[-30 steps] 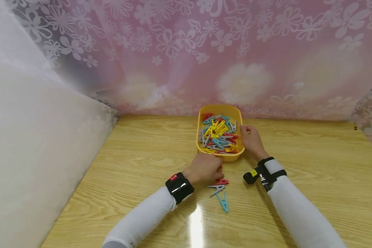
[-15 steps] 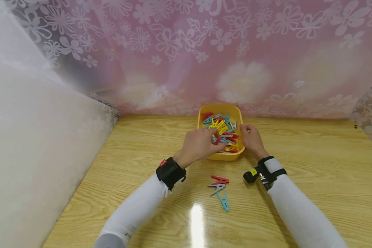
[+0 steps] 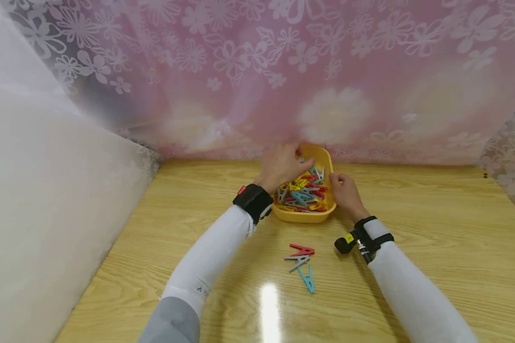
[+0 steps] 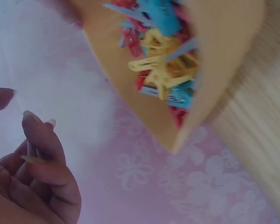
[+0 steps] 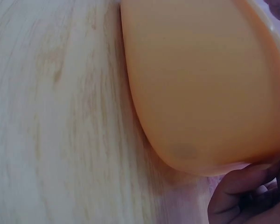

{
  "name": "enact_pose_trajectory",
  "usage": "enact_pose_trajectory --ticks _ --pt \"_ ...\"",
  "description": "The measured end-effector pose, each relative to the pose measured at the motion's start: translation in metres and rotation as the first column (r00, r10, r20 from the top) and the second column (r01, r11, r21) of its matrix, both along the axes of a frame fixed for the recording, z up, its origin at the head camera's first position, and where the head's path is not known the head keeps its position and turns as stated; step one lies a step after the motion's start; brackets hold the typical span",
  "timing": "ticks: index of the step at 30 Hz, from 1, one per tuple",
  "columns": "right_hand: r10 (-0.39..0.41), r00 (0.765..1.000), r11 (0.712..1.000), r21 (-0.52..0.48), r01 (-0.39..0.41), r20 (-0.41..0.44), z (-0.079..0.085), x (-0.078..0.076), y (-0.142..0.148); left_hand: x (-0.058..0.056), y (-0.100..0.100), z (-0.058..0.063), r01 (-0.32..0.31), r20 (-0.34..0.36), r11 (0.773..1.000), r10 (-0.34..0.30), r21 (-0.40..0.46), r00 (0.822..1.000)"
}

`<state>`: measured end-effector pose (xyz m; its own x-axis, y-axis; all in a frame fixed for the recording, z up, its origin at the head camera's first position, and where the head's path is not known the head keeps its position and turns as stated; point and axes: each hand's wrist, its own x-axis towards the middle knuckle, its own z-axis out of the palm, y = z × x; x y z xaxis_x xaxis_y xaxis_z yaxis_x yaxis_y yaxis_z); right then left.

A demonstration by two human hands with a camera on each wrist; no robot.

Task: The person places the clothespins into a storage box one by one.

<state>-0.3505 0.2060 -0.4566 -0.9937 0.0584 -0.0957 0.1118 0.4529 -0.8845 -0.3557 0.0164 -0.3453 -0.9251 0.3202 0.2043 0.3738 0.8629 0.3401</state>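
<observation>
A yellow plastic basket [image 3: 302, 217] stands at the back of the table, heaped with red, yellow, blue and grey clothespins [image 3: 301, 196]. Over its left back part is my left hand [image 3: 282, 164]. In the left wrist view that hand [image 4: 44, 182] has thumb and fingers apart, nothing between them. My right hand [image 3: 346, 194] grips the basket's right rim; the right wrist view has its fingers curled at the basket's wall [image 5: 200, 88]. On the table in front lie a red clothespin [image 3: 307, 251], a grey clothespin [image 3: 301, 259] and a blue clothespin [image 3: 309, 282], close together.
The wooden table [image 3: 206, 214] ends at a pink flowered curtain [image 3: 249, 95] right behind the basket. A white sheet [image 3: 60, 200] hangs along the left side. Black camera straps [image 3: 255, 202] circle both wrists.
My left hand rose from beside the loose clothespins to the basket with a red clothespin, moved farther back over it and let go. My right hand stays at the rim.
</observation>
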Motion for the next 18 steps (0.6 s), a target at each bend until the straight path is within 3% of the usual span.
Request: enact_pose_trajectory --ticks 5,11,13,15,18 --pt "-0.012 1.0 1.0 -0.001 0.012 -0.018 -0.001 -0.001 -0.001 0.002 -0.008 -0.012 -0.023 0.011 1.0 0.024 -0.016 1.0" --pt "-0.003 1.0 1.0 -0.014 0.002 -0.017 -0.002 -0.002 -0.001 0.009 -0.018 -0.021 0.021 -0.015 0.999 -0.021 -0.037 1.0" --pt "-0.002 1.0 1.0 -0.006 0.002 -0.016 -0.002 -0.002 -0.001 0.014 -0.022 -0.023 0.073 -0.004 0.996 -0.073 -0.05 0.997" --pt "-0.004 1.0 1.0 -0.003 0.004 -0.012 -0.002 -0.002 -0.001 0.02 -0.027 -0.024 0.166 0.023 0.984 -0.165 -0.062 0.986" --pt "-0.005 1.0 1.0 -0.005 0.005 -0.007 -0.002 -0.002 -0.001 0.034 -0.035 -0.029 0.33 0.087 0.941 -0.324 -0.07 0.942"
